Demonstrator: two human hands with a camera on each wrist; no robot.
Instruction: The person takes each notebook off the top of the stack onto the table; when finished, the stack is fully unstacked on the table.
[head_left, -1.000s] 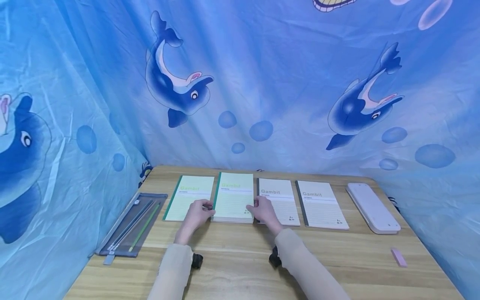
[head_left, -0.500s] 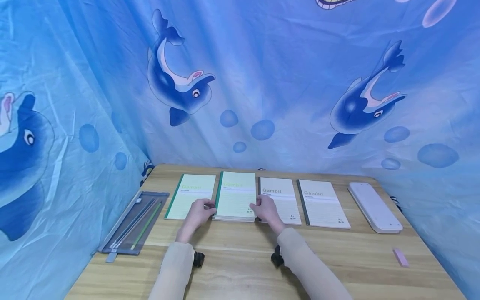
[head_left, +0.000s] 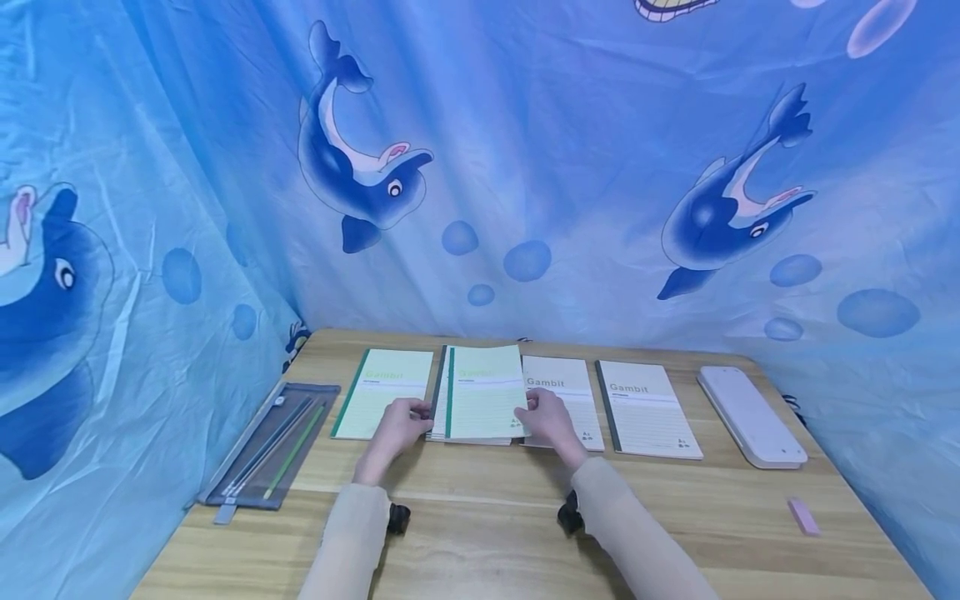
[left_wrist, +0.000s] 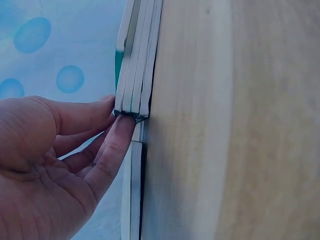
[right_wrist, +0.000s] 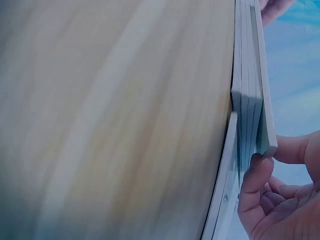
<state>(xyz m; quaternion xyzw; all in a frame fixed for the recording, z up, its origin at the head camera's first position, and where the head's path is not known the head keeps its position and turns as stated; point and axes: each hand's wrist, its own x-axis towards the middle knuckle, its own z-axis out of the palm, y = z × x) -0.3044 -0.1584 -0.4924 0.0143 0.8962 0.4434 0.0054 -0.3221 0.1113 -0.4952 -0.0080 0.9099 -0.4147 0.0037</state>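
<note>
My right hand point(head_left: 551, 417) pinches the right edge of a green-spined notebook point(head_left: 487, 392) between thumb and fingers. That notebook sits shifted to the right on a stack of notebooks point(head_left: 440, 417), and in the right wrist view its gripped edge tilts up from the stack point(right_wrist: 250, 110). A dark spine shows on the notebook beneath. My left hand point(head_left: 401, 427) stays at the stack's left side; in the left wrist view its fairly straight forefinger point(left_wrist: 120, 137) and thumb touch the spine end of the stack point(left_wrist: 137, 65).
Another green-spined notebook point(head_left: 390, 383) lies at the left. Two dark-spined notebooks, one nearer point(head_left: 570, 400) and one farther right point(head_left: 648, 408), lie to the right. A mesh pencil pouch point(head_left: 262, 450), a white case point(head_left: 750, 412) and a pink eraser point(head_left: 803, 517) lie on the wooden table point(head_left: 480, 533).
The top green-spined notebook has slid right and lifted at its right edge with my right hand, uncovering a dark-spined notebook under it. My left hand has barely moved.
</note>
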